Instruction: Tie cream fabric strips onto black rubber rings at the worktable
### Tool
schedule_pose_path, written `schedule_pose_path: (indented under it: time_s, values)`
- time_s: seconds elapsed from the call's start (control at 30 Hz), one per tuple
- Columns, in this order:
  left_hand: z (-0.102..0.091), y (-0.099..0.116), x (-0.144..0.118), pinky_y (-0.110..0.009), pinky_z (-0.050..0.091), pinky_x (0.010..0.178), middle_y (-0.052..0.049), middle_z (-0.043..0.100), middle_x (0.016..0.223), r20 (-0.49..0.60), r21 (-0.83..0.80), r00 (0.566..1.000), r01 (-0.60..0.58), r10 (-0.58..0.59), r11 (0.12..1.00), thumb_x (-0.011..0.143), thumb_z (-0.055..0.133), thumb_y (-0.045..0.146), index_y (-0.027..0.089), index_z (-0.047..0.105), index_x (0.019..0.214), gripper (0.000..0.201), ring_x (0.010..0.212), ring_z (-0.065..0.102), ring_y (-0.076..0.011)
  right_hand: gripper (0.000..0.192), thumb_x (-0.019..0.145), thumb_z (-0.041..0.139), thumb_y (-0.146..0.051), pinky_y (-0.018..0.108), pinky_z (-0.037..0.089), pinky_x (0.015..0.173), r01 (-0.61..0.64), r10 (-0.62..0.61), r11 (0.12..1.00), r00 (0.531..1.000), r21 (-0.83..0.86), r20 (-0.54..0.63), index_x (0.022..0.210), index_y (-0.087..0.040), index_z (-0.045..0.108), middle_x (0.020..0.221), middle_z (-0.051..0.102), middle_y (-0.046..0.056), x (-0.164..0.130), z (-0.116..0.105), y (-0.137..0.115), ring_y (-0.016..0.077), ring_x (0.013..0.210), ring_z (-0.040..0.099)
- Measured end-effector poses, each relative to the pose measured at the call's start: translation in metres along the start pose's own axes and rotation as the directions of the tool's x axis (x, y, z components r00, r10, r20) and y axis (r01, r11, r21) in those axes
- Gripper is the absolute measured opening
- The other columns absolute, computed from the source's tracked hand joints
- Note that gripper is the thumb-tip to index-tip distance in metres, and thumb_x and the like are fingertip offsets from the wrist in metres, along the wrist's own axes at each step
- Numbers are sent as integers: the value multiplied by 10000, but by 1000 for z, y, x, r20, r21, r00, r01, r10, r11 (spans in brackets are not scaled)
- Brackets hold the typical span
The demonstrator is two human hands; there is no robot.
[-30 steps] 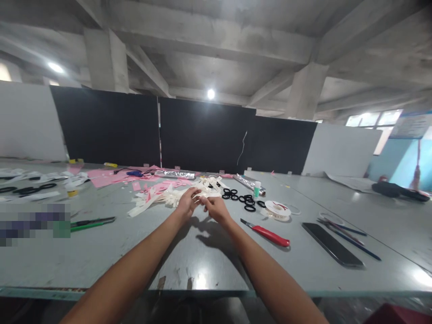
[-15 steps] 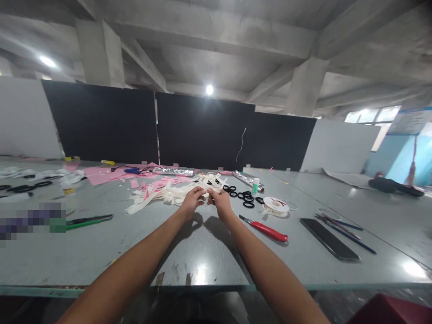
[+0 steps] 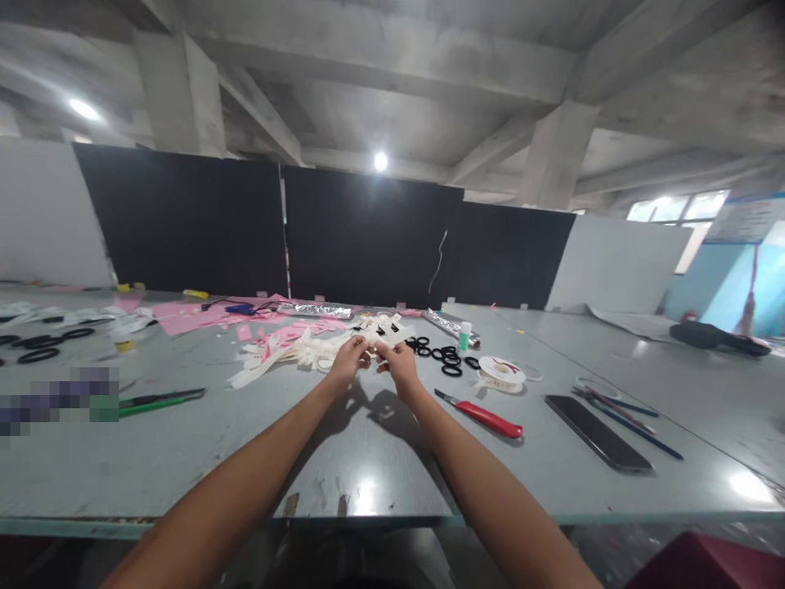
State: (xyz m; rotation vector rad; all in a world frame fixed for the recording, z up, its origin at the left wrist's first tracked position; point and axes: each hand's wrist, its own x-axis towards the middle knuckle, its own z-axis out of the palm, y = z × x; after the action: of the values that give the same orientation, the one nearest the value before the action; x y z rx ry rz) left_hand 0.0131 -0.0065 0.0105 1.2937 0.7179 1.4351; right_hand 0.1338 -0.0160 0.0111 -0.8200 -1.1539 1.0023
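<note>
My left hand (image 3: 351, 361) and my right hand (image 3: 398, 363) meet fingertip to fingertip above the table, fingers pinched closed. Whatever lies between them is too small to make out; it may be pale like the strips behind. Just beyond the hands is a heap of cream ribbon strips (image 3: 307, 352). Several black rings (image 3: 451, 357) lie to the right of my right hand, beside a glue stick (image 3: 464, 336) with a green label. A spool of white ribbon (image 3: 501, 374) rests farther right. Nearer me is a red-handled utility knife (image 3: 487, 419).
A black phone (image 3: 598, 433) and scissors (image 3: 625, 415) lie on the right of the grey table (image 3: 245, 458). On the left are green-handled tweezers (image 3: 163, 402) and more black rings (image 3: 40, 355). Pink paper pieces (image 3: 177, 317) and foil packets (image 3: 316, 311) lie toward the black partition (image 3: 374, 237).
Both hands stay together at nearly the same place, with slight finger movement. On the far left, a black ring now shows where a pale object lay.
</note>
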Motion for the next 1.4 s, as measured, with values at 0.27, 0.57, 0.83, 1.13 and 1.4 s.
schedule_pose_path:
  time_s: [0.27, 0.57, 0.83, 1.13, 1.4]
  values:
    - [6, -1, 1, -193, 385, 500, 56, 460, 582, -59, 44, 994, -88, 91, 995, 657, 634, 369, 189, 450, 700, 261, 520, 474, -80, 297, 640, 683, -414, 205, 421, 383, 63, -70, 996, 991, -62, -110, 622, -130, 596, 526, 551, -7, 1, 1, 2, 86, 434, 477]
    - [6, -9, 9, -196, 312, 448, 86, 427, 490, -153, -34, 978, -147, 140, 989, 683, 630, 383, 209, 398, 735, 295, 410, 413, -72, 294, 747, 576, -440, 195, 353, 381, 199, -220, 964, 969, -179, -108, 623, -183, 509, 417, 488, -46, -8, 7, -1, 84, 364, 439]
    - [-2, -3, 6, -198, 380, 530, 30, 532, 635, -66, -65, 998, -27, 23, 998, 628, 716, 453, 163, 525, 740, 364, 514, 466, -64, 140, 740, 550, -327, 170, 328, 353, 224, -223, 962, 974, -158, 23, 733, -201, 488, 391, 476, -85, -8, 1, -4, 75, 325, 404]
    - [-2, 5, 2, -216, 366, 541, 7, 565, 570, 75, 138, 989, -135, 126, 981, 657, 714, 429, 162, 546, 674, 316, 525, 481, -95, 279, 671, 648, -431, 189, 340, 332, 156, -139, 972, 985, -175, 102, 681, -183, 521, 467, 516, -55, -1, -4, 4, 75, 334, 424]
    - [0, 6, 4, -227, 387, 518, -5, 584, 575, -10, 159, 993, -114, 117, 981, 695, 664, 444, 167, 529, 700, 308, 479, 479, -96, 381, 750, 564, -528, 206, 363, 381, 182, -187, 969, 982, -166, -12, 612, -176, 521, 482, 535, -26, 0, -9, 3, 82, 360, 448]
